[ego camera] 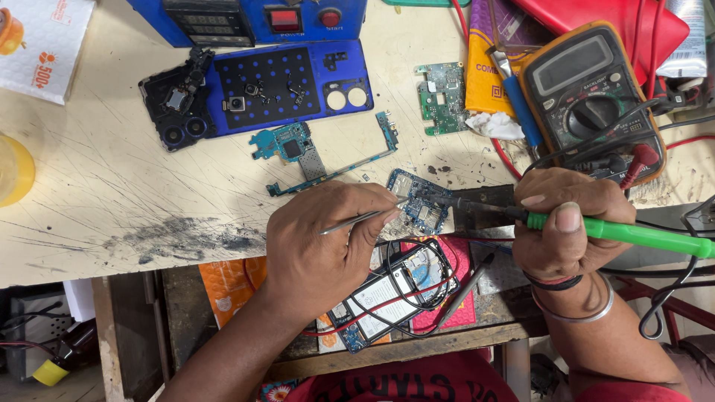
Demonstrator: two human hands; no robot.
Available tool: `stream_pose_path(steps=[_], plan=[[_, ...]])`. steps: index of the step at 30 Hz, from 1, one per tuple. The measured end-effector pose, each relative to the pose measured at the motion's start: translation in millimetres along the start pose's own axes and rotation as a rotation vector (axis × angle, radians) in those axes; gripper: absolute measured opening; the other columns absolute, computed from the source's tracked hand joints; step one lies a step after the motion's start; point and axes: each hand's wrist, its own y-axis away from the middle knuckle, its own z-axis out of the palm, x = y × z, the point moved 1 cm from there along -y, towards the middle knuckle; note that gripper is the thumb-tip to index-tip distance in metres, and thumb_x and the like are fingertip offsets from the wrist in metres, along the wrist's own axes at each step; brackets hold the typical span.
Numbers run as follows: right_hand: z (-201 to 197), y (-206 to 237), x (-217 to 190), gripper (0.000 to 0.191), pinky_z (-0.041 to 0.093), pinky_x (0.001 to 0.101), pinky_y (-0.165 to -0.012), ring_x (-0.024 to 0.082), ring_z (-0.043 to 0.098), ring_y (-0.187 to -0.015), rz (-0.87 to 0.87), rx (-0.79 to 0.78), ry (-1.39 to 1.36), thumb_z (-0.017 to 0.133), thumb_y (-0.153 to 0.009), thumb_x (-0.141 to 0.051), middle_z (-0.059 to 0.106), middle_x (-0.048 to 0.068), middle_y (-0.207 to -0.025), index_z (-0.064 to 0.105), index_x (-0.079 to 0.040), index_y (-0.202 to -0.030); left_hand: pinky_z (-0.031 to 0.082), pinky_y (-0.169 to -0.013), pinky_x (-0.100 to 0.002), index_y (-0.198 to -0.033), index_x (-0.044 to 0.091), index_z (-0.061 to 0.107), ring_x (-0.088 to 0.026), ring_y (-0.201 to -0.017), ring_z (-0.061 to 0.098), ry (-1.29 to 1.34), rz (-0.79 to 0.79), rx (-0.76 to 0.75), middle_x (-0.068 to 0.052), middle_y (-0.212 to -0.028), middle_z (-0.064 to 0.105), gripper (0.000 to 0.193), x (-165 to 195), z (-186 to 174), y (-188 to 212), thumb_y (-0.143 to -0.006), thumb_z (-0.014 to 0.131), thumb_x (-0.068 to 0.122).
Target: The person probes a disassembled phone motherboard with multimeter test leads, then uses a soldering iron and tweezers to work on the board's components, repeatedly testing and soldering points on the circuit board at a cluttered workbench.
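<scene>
My left hand (pixel 320 242) grips thin metal tweezers (pixel 357 221), tips touching a small blue circuit board (pixel 417 205) at the bench's front edge. My right hand (pixel 562 227) is closed around a soldering iron with a green handle (pixel 640 236); its dark tip (pixel 447 201) reaches left onto the same board. Both hands rest close together over the board. Below my hands an opened phone with a white battery and looped wires (pixel 395 290) lies on a lower shelf.
A teal L-shaped circuit board (pixel 298 145), a green board (pixel 441 97), a blue perforated plate with a black phone frame (pixel 287 85), a blue power unit (pixel 298 16) and an orange-cased multimeter (pixel 592 104) with leads lie on the scratched bench. A yellow container (pixel 13 170) stands at left.
</scene>
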Motion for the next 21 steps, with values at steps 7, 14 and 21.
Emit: stream_pose_path(steps=[7,14,21], plan=[[-0.7,-0.1,-0.4,0.028,0.045,0.0312,-0.049,0.014,0.051,-0.051,0.013,0.003,0.009,0.055,-0.11,-0.022,0.058,0.013,-0.07,0.05,0.001,-0.096,0.06,-0.076,-0.034,-0.104,0.009,0.064,-0.02,-0.092,0.078,0.015,-0.005,-0.006,-0.004,-0.101,0.077,0.014,-0.5,0.5,-0.7,-0.097,0.076,0.011],[-1.4,-0.9,1.1,0.027,0.046,0.0308,-0.048,0.014,0.052,-0.052,-0.02,-0.013,0.015,0.054,-0.11,-0.021,0.057,0.012,-0.071,0.049,0.0,-0.095,0.061,-0.077,-0.034,-0.104,0.009,0.064,-0.02,-0.093,0.078,0.02,-0.003,0.0,-0.004,-0.101,0.076,0.014,-1.1,0.8,-1.1,-0.097,0.076,0.011],[-1.5,0.8,1.7,0.026,0.045,0.0304,-0.046,0.013,0.051,-0.05,0.01,0.02,0.006,0.055,-0.109,-0.021,0.058,0.012,-0.071,0.049,0.001,-0.095,0.06,-0.077,-0.034,-0.103,0.01,0.064,-0.02,-0.093,0.077,0.013,-0.007,-0.002,-0.004,-0.101,0.077,0.014,-0.6,0.7,-0.8,-0.097,0.076,0.011]])
